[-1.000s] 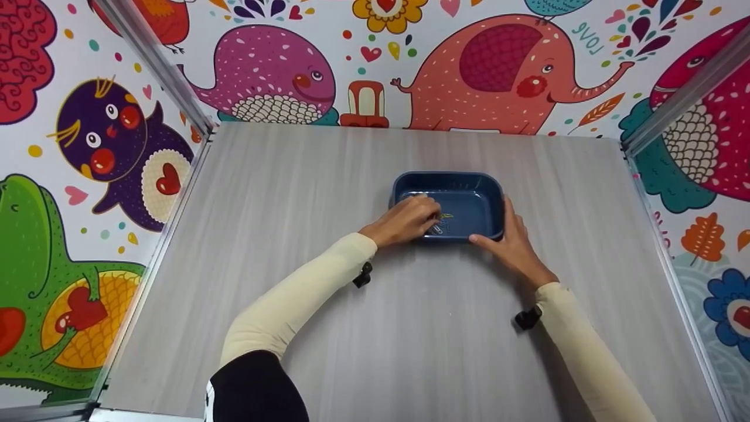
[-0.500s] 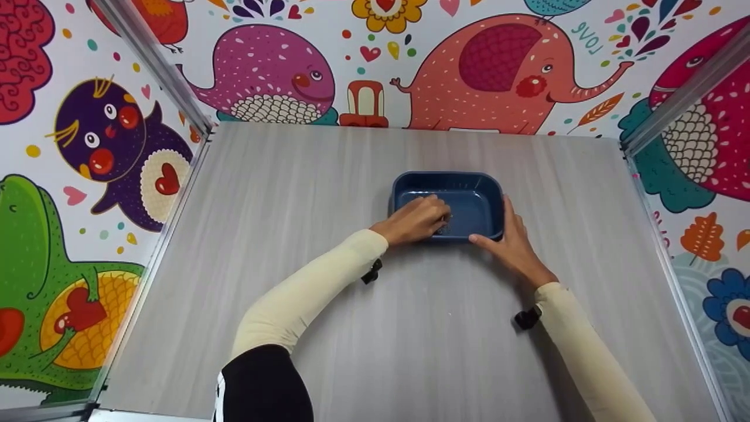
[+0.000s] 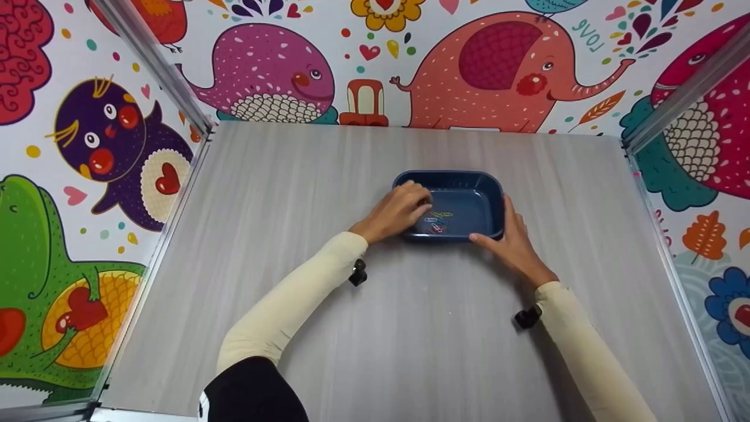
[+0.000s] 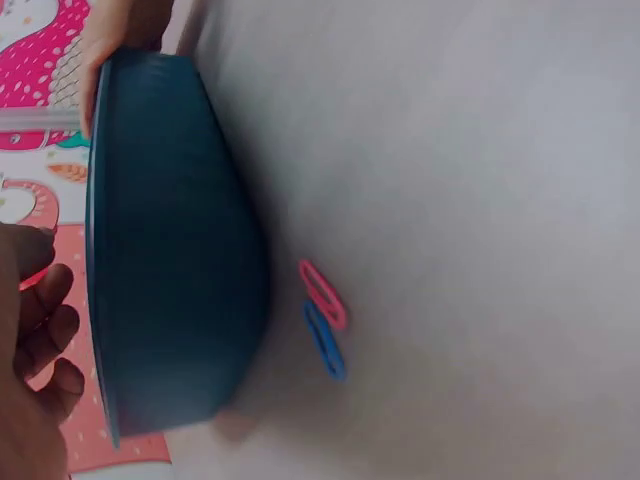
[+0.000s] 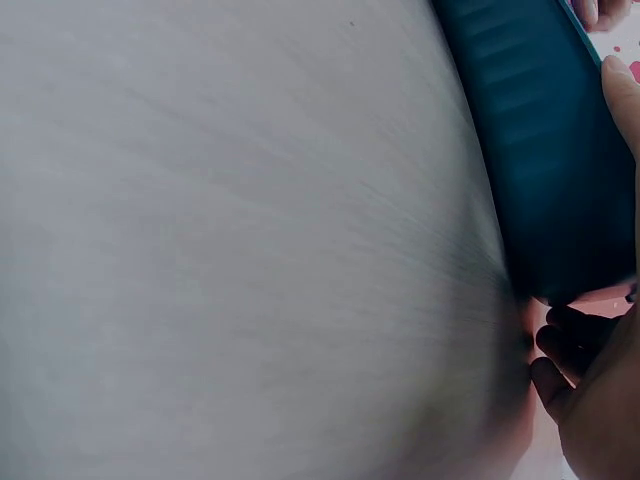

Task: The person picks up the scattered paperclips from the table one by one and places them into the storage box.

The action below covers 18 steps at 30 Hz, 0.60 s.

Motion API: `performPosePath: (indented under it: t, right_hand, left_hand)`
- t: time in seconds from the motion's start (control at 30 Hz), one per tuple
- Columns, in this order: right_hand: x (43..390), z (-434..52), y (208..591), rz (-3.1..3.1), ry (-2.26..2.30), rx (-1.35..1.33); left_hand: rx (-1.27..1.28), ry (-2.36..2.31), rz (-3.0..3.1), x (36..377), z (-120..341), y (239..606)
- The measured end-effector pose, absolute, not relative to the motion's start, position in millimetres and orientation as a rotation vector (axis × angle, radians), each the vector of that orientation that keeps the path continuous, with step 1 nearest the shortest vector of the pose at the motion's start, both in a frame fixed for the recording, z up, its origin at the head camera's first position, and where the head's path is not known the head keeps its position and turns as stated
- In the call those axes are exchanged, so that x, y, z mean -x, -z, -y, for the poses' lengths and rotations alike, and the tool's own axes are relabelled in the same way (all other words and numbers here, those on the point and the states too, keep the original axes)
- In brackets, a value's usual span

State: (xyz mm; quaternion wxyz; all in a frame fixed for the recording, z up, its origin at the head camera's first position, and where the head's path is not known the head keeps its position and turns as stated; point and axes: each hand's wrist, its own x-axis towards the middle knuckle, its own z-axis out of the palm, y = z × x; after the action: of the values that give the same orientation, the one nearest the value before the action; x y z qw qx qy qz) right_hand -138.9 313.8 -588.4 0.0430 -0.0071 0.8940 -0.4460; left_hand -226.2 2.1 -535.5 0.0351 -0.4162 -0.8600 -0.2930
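A dark blue rectangular plastic container (image 3: 451,179) stands on the table, with several coloured paper clips (image 3: 436,223) on its floor. Over its left end is my left hand (image 3: 391,213); in the left wrist view its fingers (image 4: 62,330) are loosely bent near the rim, and I see nothing between them. My right hand (image 3: 512,245) grips the container's front right corner, thumb at the front rim and fingers along the right side. A pink paper clip (image 4: 323,295) and a blue paper clip (image 4: 324,340) lie on the table beside the container, hidden in the head view.
The pale wood-grain table (image 3: 293,176) extends around the container. Metal frame bars (image 3: 158,64) and printed cartoon walls (image 3: 486,82) enclose it at the back and sides. A small black camera (image 3: 358,272) sits on the left wrist, another camera (image 3: 528,317) on the right.
My left hand moved a little right inside the container, then back left over its left end, uncovering more of the paper clips. The right hand and the container stayed put.
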Motion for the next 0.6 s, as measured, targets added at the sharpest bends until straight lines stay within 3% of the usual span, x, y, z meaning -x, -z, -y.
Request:
performPosePath:
  t: [0.6]
  right_hand:
    - [140,-315,592,-2.759,1.358,0.040]
  left_hand:
    - [1.034,1.208,2.491,199,59,557]
